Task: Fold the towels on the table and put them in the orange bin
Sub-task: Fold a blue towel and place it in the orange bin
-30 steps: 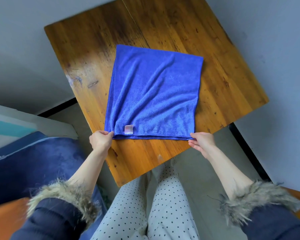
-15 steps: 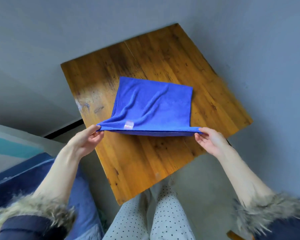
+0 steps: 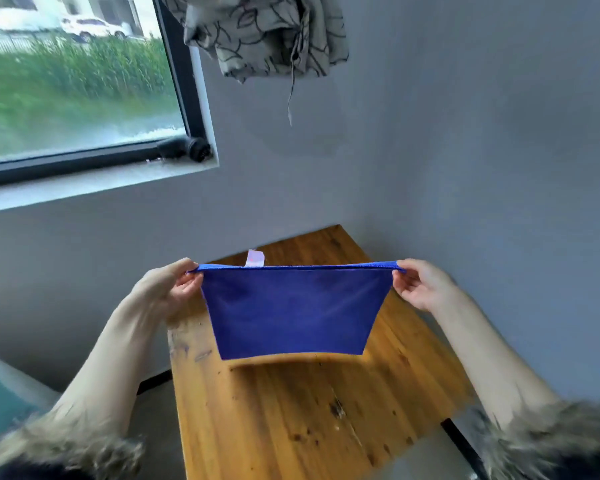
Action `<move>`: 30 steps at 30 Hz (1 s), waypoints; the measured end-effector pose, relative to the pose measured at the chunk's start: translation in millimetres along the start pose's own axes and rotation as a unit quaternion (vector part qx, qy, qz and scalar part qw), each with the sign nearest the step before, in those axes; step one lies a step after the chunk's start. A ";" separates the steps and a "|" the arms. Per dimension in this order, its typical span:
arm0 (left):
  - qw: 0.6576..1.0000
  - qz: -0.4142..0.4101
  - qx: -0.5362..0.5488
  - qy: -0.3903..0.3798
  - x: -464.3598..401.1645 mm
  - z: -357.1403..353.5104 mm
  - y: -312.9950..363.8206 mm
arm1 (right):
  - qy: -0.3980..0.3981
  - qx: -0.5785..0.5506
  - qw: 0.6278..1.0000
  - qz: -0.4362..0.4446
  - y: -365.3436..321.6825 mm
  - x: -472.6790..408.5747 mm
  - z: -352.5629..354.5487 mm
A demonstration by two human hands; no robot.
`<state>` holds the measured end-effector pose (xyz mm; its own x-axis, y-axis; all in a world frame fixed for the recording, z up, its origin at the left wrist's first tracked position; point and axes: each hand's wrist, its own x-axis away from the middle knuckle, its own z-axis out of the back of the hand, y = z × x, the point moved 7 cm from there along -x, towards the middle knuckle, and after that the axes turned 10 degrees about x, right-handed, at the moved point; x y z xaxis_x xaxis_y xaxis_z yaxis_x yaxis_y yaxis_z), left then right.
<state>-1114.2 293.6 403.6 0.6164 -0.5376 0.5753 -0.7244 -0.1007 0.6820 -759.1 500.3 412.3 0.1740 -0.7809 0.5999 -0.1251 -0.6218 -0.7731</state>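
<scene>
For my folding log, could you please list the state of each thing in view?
Blue towel: lifted, stretched taut, hanging over the table.
Left hand: pinches the towel's left top corner.
Right hand: pinches the right top corner.
Wooden table: bare where visible.
Curtain: bunched up.

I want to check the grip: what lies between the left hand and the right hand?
In the head view, only the blue towel spans from left hand to right hand.

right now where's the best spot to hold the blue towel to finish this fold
At the two top corners, as the left hand and right hand pinch them now, each coming in from its own outer side. The blue towel hangs taut from that straight top edge with its lower edge near the table, so the corners probably control the fold best.
</scene>
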 end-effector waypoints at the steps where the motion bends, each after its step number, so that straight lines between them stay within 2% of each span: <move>1: 1.000 -0.014 -0.020 -0.005 5.0 -6.6 7.2 | -0.001 0.010 1.000 0.008 -9.4 1.0 -3.2; 7: 0.981 -0.055 -0.168 -0.083 23.1 -20.2 26.6 | -0.037 0.093 0.989 0.105 -45.2 4.3 -16.1; 11: 0.954 -0.064 -0.278 -0.092 25.8 -17.7 22.8 | -0.070 0.150 0.973 0.162 -53.1 5.8 -22.3; 14: 0.940 -0.088 -0.314 -0.101 27.2 -26.1 19.7 | -0.073 0.233 0.948 0.202 -56.0 3.6 -29.0; 16: 0.931 -0.092 -0.331 -0.126 30.4 -29.9 17.4 | -0.040 0.333 0.911 0.240 -60.2 1.4 -29.9; 18: 0.917 -0.099 -0.358 -0.145 32.0 -29.3 15.2 | 0.025 0.455 0.838 0.301 -70.8 3.5 -29.3; 20: 0.906 -0.134 -0.374 -0.149 33.1 -28.6 13.6 | 0.076 0.525 0.771 0.352 -79.6 9.1 -29.6; 22: 0.894 -0.193 -0.383 -0.126 34.0 -28.8 16.4 | 0.097 0.528 0.750 0.385 -87.2 13.2 -28.4; 24: 0.877 -0.246 -0.395 -0.116 36.8 -30.7 22.7 | 0.087 0.507 0.759 0.399 -93.0 13.1 -25.8; 25: 0.869 -0.264 -0.401 -0.119 38.2 -31.7 26.8 | 0.068 0.488 0.776 0.394 -94.2 11.4 -24.4; 28: 0.858 -0.298 -0.399 -0.129 44.1 -32.8 41.2 | -0.035 0.373 0.862 0.341 -91.9 6.4 -20.3; 30: 0.850 -0.323 -0.394 -0.132 48.6 -34.7 49.8 | -0.098 0.304 0.901 0.295 -88.1 3.1 -19.8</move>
<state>-1109.7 291.5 481.2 0.6410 -0.7628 -0.0852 0.2359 0.0901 0.9676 -766.9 551.4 486.4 0.4290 -0.9022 0.0449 0.2941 0.0925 -0.9513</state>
